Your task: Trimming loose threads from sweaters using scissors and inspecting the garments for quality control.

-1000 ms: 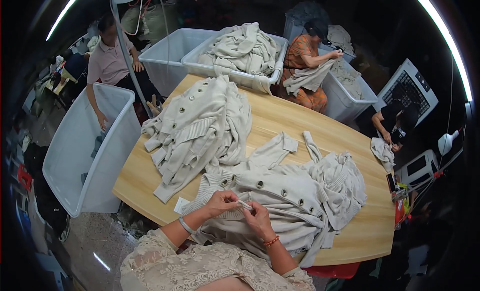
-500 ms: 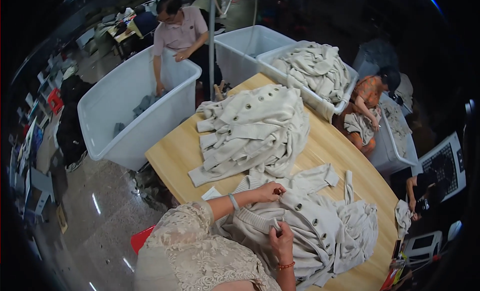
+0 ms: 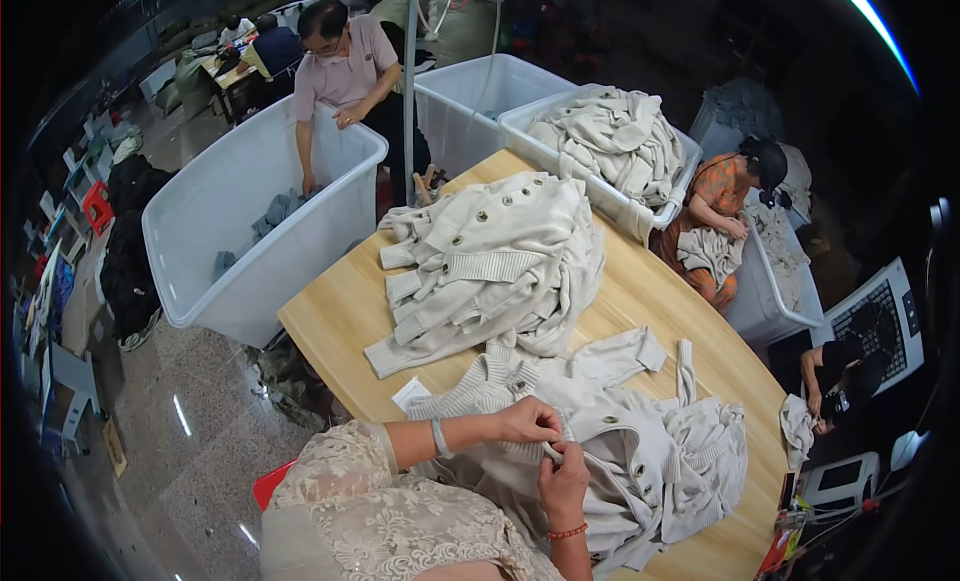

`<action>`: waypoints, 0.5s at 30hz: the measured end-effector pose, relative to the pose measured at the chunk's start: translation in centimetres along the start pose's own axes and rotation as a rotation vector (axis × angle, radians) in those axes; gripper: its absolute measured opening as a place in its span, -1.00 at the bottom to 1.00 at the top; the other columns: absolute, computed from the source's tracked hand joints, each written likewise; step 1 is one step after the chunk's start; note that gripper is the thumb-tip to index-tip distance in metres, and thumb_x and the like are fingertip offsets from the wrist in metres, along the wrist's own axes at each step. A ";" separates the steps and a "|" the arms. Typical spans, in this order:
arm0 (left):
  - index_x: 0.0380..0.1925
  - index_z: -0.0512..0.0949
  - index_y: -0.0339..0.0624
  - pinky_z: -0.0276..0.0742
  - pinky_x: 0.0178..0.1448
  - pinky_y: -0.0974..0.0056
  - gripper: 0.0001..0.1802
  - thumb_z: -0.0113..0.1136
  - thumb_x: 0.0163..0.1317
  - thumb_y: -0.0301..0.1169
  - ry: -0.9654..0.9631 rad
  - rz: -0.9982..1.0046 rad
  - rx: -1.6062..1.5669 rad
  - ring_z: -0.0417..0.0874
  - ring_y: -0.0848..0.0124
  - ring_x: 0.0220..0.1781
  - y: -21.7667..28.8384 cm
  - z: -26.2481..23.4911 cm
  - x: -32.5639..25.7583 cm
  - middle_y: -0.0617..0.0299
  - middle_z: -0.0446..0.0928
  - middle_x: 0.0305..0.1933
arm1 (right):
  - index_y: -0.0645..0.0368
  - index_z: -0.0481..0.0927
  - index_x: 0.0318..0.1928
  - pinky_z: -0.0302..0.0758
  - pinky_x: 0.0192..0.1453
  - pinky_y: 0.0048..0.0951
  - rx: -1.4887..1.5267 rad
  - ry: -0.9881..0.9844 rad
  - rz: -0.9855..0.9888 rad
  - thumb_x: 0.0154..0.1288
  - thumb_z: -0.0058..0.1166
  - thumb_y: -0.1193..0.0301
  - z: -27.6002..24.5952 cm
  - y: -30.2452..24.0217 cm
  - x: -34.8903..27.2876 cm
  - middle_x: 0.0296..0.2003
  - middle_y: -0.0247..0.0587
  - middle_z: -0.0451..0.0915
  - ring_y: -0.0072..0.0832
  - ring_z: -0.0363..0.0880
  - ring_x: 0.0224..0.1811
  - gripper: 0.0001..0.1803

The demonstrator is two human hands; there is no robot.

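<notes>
A cream knitted cardigan point(image 3: 640, 461) with round buttons lies spread on the wooden table point(image 3: 340, 311) right in front of me. My left hand point(image 3: 528, 421) pinches its front edge near the collar. My right hand point(image 3: 566, 473) comes up from below and grips the same edge, the fingertips of both hands meeting at one spot. A pile of folded cream cardigans point(image 3: 495, 266) sits on the table beyond my hands. A small white card point(image 3: 410, 393) lies by the cardigan's left cuff.
A large white bin point(image 3: 255, 231) stands left of the table, where a person in a pink shirt point(image 3: 340, 71) reaches in. Two more white bins point(image 3: 560, 131) at the far edge hold cream knitwear. A person in orange point(image 3: 725, 206) sits at the right.
The view has swung left and downward, bringing the big white bin and floor into sight. My hands have stayed together on the cardigan's front edge.
</notes>
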State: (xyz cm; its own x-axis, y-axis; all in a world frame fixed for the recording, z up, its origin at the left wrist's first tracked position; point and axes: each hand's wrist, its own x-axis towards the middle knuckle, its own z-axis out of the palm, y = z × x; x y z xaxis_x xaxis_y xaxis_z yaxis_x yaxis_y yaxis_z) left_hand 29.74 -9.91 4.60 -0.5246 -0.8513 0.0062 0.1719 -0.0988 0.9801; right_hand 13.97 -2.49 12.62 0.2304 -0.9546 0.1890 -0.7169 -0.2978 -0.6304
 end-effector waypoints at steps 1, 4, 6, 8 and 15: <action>-0.37 0.63 -0.27 0.44 -0.34 0.48 -0.90 0.30 0.17 -0.46 0.002 0.003 0.002 0.50 0.65 -0.41 0.2 0.2 0.1 0.35 0.61 -0.40 | 0.27 0.46 -0.15 0.51 -0.25 -0.19 0.078 0.016 0.107 0.07 0.13 0.60 -0.1 -0.3 -0.2 -0.28 0.02 0.55 -0.09 0.59 -0.29 -0.72; -0.38 0.64 -0.28 0.41 -0.38 0.50 -0.87 0.33 0.14 -0.44 0.004 -0.086 0.020 0.50 0.67 -0.44 1.0 0.8 0.3 0.35 0.60 -0.45 | 0.30 0.47 -0.06 0.52 -0.15 -0.17 0.129 0.086 0.134 0.06 0.11 0.63 0.2 0.5 -0.5 -0.23 0.08 0.56 -0.05 0.60 -0.20 -0.64; -0.41 0.65 -0.29 0.39 -0.41 0.49 -0.84 0.35 0.13 -0.41 0.011 -0.060 0.037 0.49 0.67 -0.47 1.2 1.1 0.5 0.38 0.59 -0.51 | 0.31 0.45 0.06 0.52 -0.15 -0.17 0.023 0.133 -0.021 0.07 0.10 0.63 0.3 1.7 -0.9 -0.23 0.08 0.56 -0.01 0.59 -0.19 -0.53; -0.44 0.65 -0.28 0.38 -0.43 0.49 -0.84 0.36 0.11 -0.40 0.039 -0.087 -0.015 0.48 0.67 -0.50 0.9 1.1 0.5 0.38 0.58 -0.52 | 0.32 0.46 0.05 0.51 -0.17 -0.17 -0.003 0.097 -0.046 0.07 0.10 0.62 0.1 1.6 -0.7 -0.24 0.07 0.55 -0.01 0.57 -0.21 -0.55; -0.26 0.65 -0.34 0.43 -0.33 0.41 -0.74 0.30 0.17 -0.34 -0.185 0.034 -0.098 0.52 0.62 -0.36 4.4 1.0 -1.3 0.32 0.64 -0.34 | 0.32 0.49 -0.04 0.47 -0.26 -0.18 -0.001 0.050 -0.087 0.07 0.12 0.54 0.2 3.3 -0.4 -0.33 0.03 0.52 -0.06 0.52 -0.33 -0.62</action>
State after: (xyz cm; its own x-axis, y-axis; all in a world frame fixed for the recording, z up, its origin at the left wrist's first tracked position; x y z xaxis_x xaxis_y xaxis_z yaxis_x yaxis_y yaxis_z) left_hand 30.34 -8.66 9.08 -0.6598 -0.7467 0.0837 0.2677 -0.1295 0.9547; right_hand 11.66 -3.08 10.30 0.2585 -0.9245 0.2801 -0.6962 -0.3793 -0.6094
